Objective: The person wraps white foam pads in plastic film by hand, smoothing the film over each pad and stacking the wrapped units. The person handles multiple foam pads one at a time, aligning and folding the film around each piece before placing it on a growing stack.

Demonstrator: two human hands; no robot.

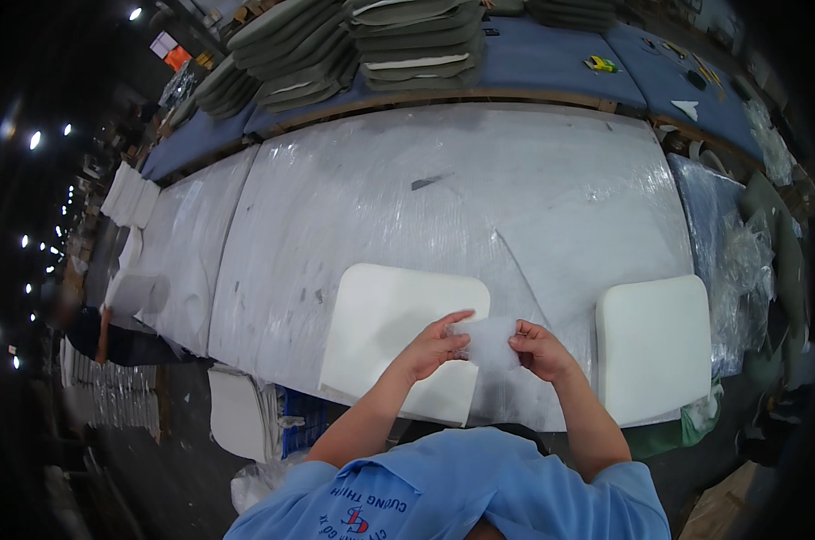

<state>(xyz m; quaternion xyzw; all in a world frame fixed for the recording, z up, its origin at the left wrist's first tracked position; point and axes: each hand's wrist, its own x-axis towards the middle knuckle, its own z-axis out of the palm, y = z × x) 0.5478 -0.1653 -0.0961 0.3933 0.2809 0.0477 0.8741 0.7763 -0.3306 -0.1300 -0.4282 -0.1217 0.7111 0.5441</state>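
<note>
Between my two hands is a small, thin, whitish translucent sheet (492, 342), held up in front of my body. My left hand (436, 346) grips its left edge, with fingers bent and thumb pressed in. At its right edge, my right hand (538, 349) pinches it between thumb and fingers. Under and beside my left hand lies a white seat-shaped foam pad (398, 315) with rounded corners, flat on the table near me. A second white pad (655, 346) rests to the right of my right hand, apart from it.
The plastic-wrapped table (353, 180) spreads before me, with a thin translucent sheet (596, 243) on its right part. Stacks of grey-green cushions (416, 40) stand on a blue bench (551, 63) beyond. Another person (102, 337) works at far left. Stacked white pads (241, 409) sit lower left.
</note>
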